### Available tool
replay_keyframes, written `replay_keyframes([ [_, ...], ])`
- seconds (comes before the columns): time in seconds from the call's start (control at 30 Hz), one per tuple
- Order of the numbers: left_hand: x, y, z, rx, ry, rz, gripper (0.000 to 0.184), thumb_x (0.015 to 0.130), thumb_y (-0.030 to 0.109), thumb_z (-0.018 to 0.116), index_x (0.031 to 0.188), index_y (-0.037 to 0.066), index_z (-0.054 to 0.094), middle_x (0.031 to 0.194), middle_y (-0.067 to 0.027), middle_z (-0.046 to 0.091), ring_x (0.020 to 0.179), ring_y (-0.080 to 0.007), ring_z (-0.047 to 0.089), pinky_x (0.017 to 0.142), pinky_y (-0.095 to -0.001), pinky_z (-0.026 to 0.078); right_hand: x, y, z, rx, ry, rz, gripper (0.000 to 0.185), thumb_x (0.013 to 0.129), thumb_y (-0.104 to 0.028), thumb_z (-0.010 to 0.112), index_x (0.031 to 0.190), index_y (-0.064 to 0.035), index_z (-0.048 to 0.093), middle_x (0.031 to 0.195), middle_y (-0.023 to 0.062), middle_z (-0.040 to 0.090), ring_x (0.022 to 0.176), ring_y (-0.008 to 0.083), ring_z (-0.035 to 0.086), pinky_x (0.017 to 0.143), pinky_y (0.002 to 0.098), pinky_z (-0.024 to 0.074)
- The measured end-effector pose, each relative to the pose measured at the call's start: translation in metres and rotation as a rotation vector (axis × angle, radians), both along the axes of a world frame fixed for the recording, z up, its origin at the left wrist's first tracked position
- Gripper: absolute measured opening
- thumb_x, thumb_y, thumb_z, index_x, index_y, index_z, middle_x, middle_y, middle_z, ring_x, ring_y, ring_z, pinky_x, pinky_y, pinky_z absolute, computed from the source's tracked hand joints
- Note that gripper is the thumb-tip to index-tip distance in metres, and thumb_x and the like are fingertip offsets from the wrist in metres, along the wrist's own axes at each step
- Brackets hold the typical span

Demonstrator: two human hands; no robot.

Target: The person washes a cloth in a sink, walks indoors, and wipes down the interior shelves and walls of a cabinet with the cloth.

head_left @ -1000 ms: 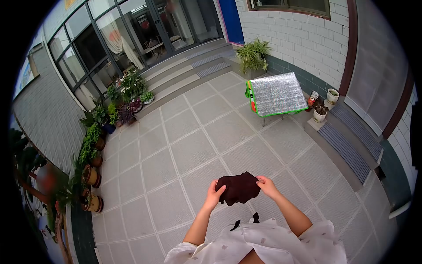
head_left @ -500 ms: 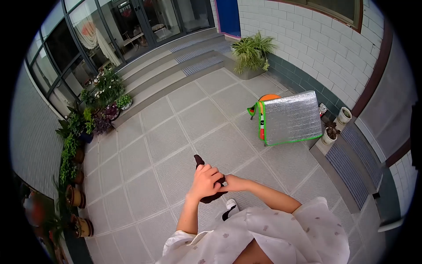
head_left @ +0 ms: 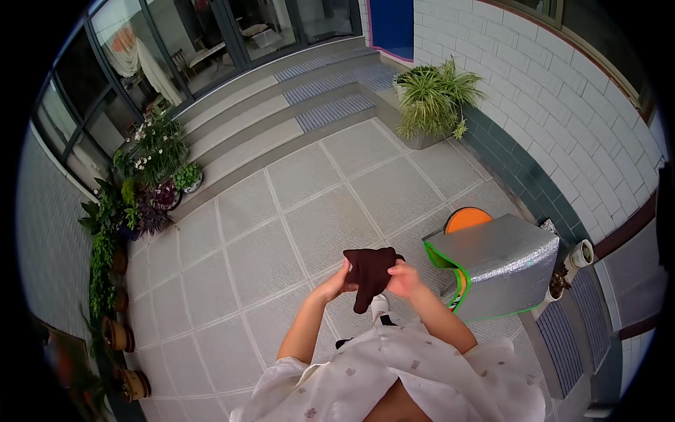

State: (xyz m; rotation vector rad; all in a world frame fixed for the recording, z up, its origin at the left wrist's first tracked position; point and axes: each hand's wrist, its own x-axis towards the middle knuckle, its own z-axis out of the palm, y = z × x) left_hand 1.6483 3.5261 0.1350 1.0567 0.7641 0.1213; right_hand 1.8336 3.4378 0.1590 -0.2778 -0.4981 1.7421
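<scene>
A small dark maroon cloth item is stretched between my two hands in front of my body, with a narrow part hanging from its lower edge. My left hand grips its left side, thumb up along the edge. On the other side, my right hand pinches the upper right edge. The fingers behind the cloth are partly hidden. What kind of item the cloth is, I cannot make out.
To my right stands a table draped with a silver, green-edged sheet, beside an orange round seat. Steps lead to glass doors ahead. Potted plants line the left, and a spider plant stands by the white wall.
My hands, close together before, have moved apart and right, spreading the cloth between them. The view has shifted, bringing the silver-covered table nearer and lower in the picture.
</scene>
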Motion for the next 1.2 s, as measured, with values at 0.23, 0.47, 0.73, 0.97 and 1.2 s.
replay_keyframes([
  [0.23,0.066,0.181,0.012,0.228,-0.414,0.088,0.067,0.086,0.056,0.029,0.118,0.0,0.046,0.117,-0.008,0.051,0.106,-0.0196,0.046,0.095,-0.037,0.032,0.073,0.194,0.019,-0.221,-0.325,0.048,0.027,0.077,0.0,0.049,0.103,0.0047,0.05,0.107,0.0134,0.054,0.102,0.0216,0.05,0.087,0.0327,0.0396],
  [0.47,0.145,0.392,-0.009,0.287,-0.242,0.555,0.018,0.083,0.016,0.057,0.091,0.0,0.059,0.083,-0.0034,0.061,0.073,-0.0112,0.055,0.067,-0.0262,0.045,0.171,0.41,0.024,-0.301,-0.849,-0.031,0.024,0.077,-0.008,0.059,0.098,0.0024,0.052,0.094,0.0086,0.059,0.083,0.0152,0.057,0.071,0.027,0.0462],
  [0.73,0.244,0.636,0.025,0.485,0.119,0.512,0.024,0.075,0.012,0.065,0.09,-0.002,0.053,0.075,-0.0065,0.06,0.065,-0.0121,0.055,0.058,-0.0247,0.045,0.296,0.614,-0.002,-0.488,-0.823,-0.448,0.025,0.079,-0.012,0.059,0.099,-0.0018,0.049,0.088,0.0096,0.059,0.076,0.0154,0.058,0.066,0.0289,0.0479],
  [0.97,0.378,0.821,-0.021,0.557,-0.009,0.339,0.024,0.077,0.003,0.059,0.101,0.003,0.057,0.072,-0.0044,0.06,0.064,-0.011,0.055,0.056,-0.0242,0.044,0.421,0.783,-0.059,-0.52,-1.328,-0.763,0.048,0.077,-0.006,0.06,0.12,-0.0087,0.039,0.087,0.0099,0.059,0.073,0.0128,0.057,0.064,0.0241,0.0452],
  [1.2,0.486,0.996,0.033,0.931,0.166,0.181,0.042,0.062,0.003,0.07,0.102,0.005,0.058,0.095,-0.0115,0.053,0.091,-0.0257,0.053,0.079,-0.0334,0.044,0.532,0.966,0.003,-0.033,-1.812,-0.329,0.043,0.065,-0.004,0.066,0.105,-0.0118,0.054,0.11,0.0135,0.047,0.108,0.0312,0.043,0.09,0.037,0.0364],
])
